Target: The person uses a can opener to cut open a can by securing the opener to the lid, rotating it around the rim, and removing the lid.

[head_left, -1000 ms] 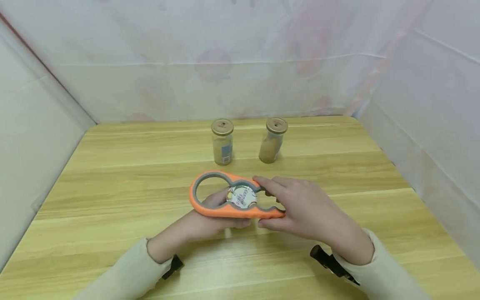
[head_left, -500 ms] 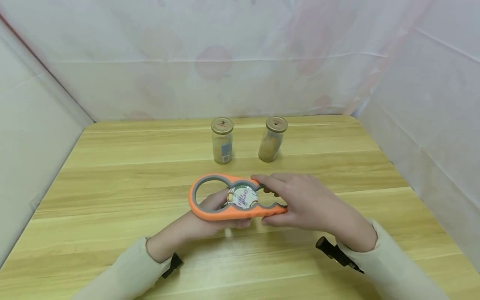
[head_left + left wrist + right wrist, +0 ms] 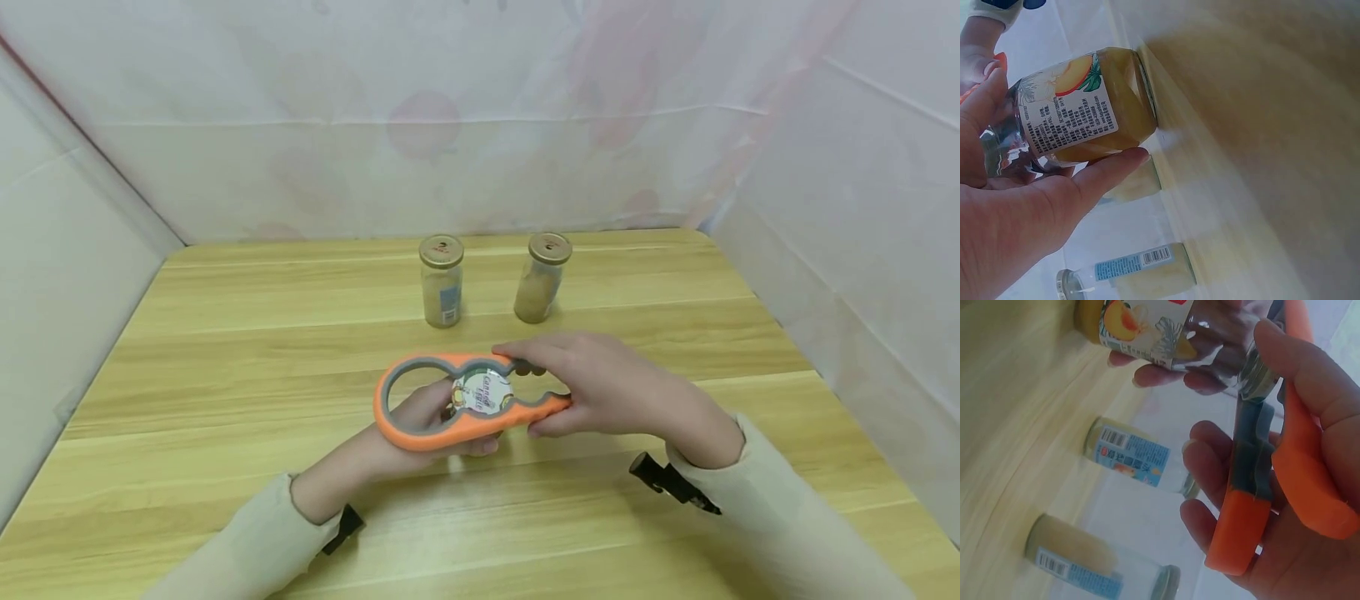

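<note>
An orange jar opener [image 3: 450,433] with grey inner grips fits around the printed white lid [image 3: 483,392] of a glass fruit jar [image 3: 1079,106]. My left hand [image 3: 397,437] grips that jar from the left, below the opener; in the left wrist view the thumb lies along its side. The jar stands upright, and its peach label and yellow contents show in both wrist views. My right hand [image 3: 611,387] holds the opener's two handles, fingers curled on the far one and thumb on the near one. In the right wrist view the handle ends [image 3: 1238,531] stand apart.
Two closed jars with gold lids stand behind the hands: a left jar [image 3: 442,287] and a right jar [image 3: 540,283]. They rest on the wooden table [image 3: 225,333]. Pale cloth walls [image 3: 300,167] rise at the back and both sides.
The opener has turned counterclockwise as seen from above: its handles swung away from the body with my right hand, its ring end came nearer. My left hand has stayed almost in place.
</note>
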A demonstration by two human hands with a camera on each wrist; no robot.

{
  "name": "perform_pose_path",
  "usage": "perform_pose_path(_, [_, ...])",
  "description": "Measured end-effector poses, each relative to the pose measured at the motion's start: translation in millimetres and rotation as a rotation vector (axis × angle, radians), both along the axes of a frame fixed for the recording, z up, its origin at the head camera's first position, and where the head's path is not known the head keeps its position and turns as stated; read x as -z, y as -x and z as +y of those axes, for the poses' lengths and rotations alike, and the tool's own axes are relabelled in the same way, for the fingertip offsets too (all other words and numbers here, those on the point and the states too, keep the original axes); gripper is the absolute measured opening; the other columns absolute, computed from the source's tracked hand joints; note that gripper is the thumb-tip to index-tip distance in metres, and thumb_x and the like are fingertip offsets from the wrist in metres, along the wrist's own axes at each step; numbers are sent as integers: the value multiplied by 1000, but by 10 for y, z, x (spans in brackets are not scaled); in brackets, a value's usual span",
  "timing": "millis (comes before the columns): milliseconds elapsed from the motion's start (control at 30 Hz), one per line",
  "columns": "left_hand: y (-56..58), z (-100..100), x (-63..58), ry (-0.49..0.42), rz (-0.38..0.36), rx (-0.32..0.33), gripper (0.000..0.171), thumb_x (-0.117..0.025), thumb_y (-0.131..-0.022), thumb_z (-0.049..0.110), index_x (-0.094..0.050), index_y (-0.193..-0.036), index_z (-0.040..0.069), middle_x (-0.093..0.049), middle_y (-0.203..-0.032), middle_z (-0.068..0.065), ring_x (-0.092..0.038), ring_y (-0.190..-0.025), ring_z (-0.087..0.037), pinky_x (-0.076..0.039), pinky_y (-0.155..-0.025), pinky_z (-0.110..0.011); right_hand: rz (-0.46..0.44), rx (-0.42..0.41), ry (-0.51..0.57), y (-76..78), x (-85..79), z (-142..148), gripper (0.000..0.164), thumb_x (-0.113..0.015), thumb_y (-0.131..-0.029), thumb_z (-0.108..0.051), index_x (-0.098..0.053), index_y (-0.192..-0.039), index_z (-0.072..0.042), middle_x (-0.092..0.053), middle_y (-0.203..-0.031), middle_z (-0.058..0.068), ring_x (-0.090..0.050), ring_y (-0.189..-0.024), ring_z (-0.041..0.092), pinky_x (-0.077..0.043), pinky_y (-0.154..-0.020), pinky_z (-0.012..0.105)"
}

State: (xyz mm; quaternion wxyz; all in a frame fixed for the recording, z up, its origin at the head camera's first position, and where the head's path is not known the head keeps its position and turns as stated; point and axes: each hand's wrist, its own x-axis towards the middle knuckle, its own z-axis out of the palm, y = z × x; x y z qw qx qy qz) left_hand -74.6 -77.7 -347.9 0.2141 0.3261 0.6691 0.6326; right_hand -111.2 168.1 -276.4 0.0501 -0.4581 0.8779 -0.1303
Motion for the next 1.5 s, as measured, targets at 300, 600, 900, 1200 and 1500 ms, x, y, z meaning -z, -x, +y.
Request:
perform_pose_path(300, [21, -3, 19, -86, -130, 55, 71, -60, -97, -1, -29, -157, 22, -37, -158, -4, -53, -118, -17, -52, -93, -31, -6, -72, 7, 120, -41, -29, 73, -83, -75, -33, -53, -141, -19, -64, -123, -11, -59, -100, 9, -51, -85, 32])
perform_pose_path(600, [52, -44, 45, -297, -496, 131, 68, -43, -97, -13, -24, -158, 10, -41, -154, 0, -57, -112, -11, -51, -97, -30, 63, -56, 2, 118, -43, -88, 75, -76, -64, -10, -57, -136, -23, -60, -98, -19, -44, -80, 11, -40, -74, 28])
perform_pose_path(900, [115, -83, 31, -890, -1536, 654, 35, -34, -109, 29, -53, -140, 30, -54, -139, -6, -55, -119, -28, -47, -97, -34, 67, -111, 73, 174, -11, -110, 74, -75, -61, -1, -60, -132, -16, -66, -121, -12, -55, -91, 8, -41, -104, 45])
perform_pose_path(1200, [137, -100, 1, -826, -1762, 694, 40, -42, -107, 43, -55, -140, 26, -60, -133, -7, -59, -119, -30, -48, -98, -37, -12, -157, 120, 259, 32, -138, 76, -69, -61, 8, -59, -132, -17, -65, -126, -12, -59, -115, 3, -17, -120, 58])
perform_pose_path(1500, [143, -15, -92, -801, -2040, 597, 58, -60, -96, 52, -58, -139, 13, -65, -132, 3, -59, -120, -3, -38, -105, -14, 89, -239, 164, 365, 109, -157, 64, -68, -67, 1, -63, -128, -19, -65, -119, -17, -51, -89, 9, -44, -83, 32])
